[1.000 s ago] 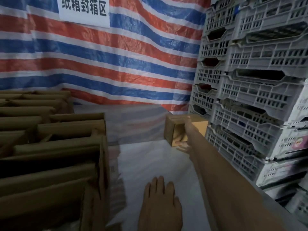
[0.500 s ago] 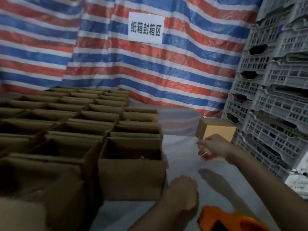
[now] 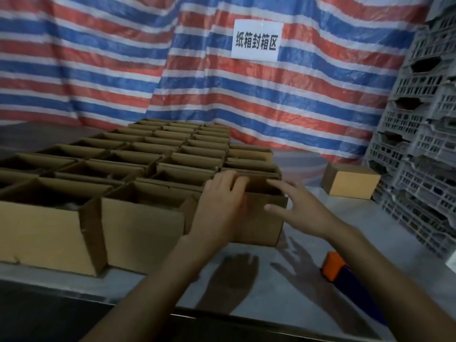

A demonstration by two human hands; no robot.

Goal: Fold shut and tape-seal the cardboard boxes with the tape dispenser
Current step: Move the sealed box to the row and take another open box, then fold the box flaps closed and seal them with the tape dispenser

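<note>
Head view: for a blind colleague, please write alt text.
A person's left hand touches the front-right open cardboard box while the right hand hovers spread beside it. A closed box sits by grey crates; an orange tape dispenser lies nearby.

The left forearm (image 3: 167, 280) and right forearm (image 3: 394, 280), at the lower edge of the frame, are bare to the wrist. The left hand (image 3: 219, 203) and right hand (image 3: 303, 213) are bare and slim-fingered.

Both bare forearms reach forward, left hand (image 3: 220, 206) palm down with fingertips bent downward, right hand (image 3: 299, 208) beside it, palm down, fingers straight and spread
</note>
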